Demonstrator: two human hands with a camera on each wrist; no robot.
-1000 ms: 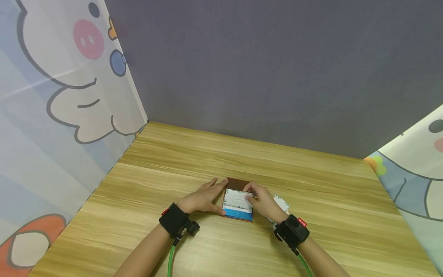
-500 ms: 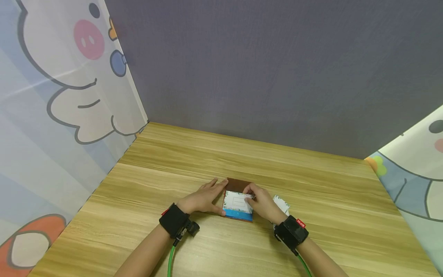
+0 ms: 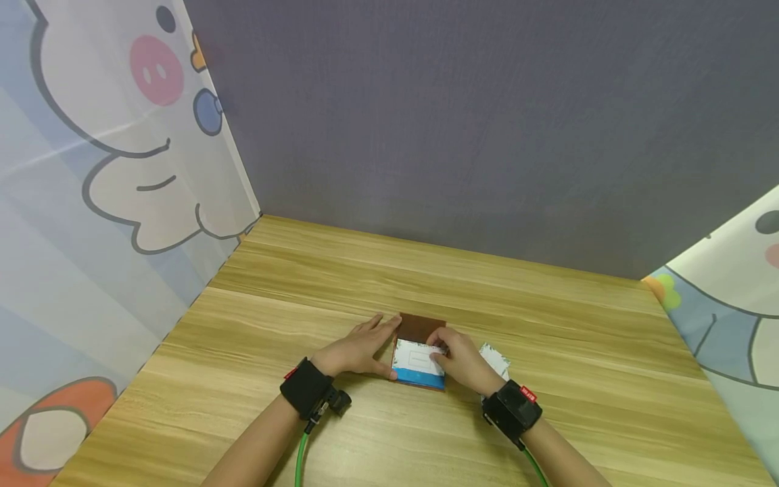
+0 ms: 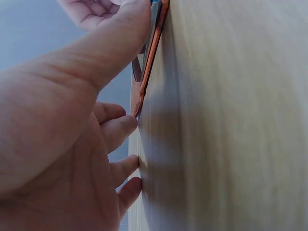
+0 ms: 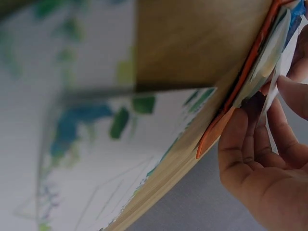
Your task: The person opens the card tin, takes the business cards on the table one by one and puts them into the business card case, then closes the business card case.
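A brown wallet (image 3: 420,327) lies unfolded on the table, with a blue strip (image 3: 420,379) across its near half. Behind that strip sits a white card (image 3: 410,353) with a leaf-patterned border, its lower part hidden. The card's top right edge is pinched between the thumb and fingers of my right hand (image 3: 465,358); the right wrist view shows this pinch on the thin card (image 5: 287,57). My left hand (image 3: 359,348) is spread along the wallet's left side, thumb at the near corner and index finger at the far one. Seen edge-on in the left wrist view is the wallet's orange-brown rim (image 4: 151,55).
Leaf-bordered loose cards (image 3: 496,358) lie on the wooden table (image 3: 548,325) just right of the wallet, partly under my right forearm. A grey panel (image 3: 450,135) stands behind the table, and cartoon-printed sheets (image 3: 109,203) line both sides.
The white card has slid toward me, deeper behind the blue strip, with my right hand pinching it and moving slightly nearer. More brown wallet shows above it. The left hand has stayed put.
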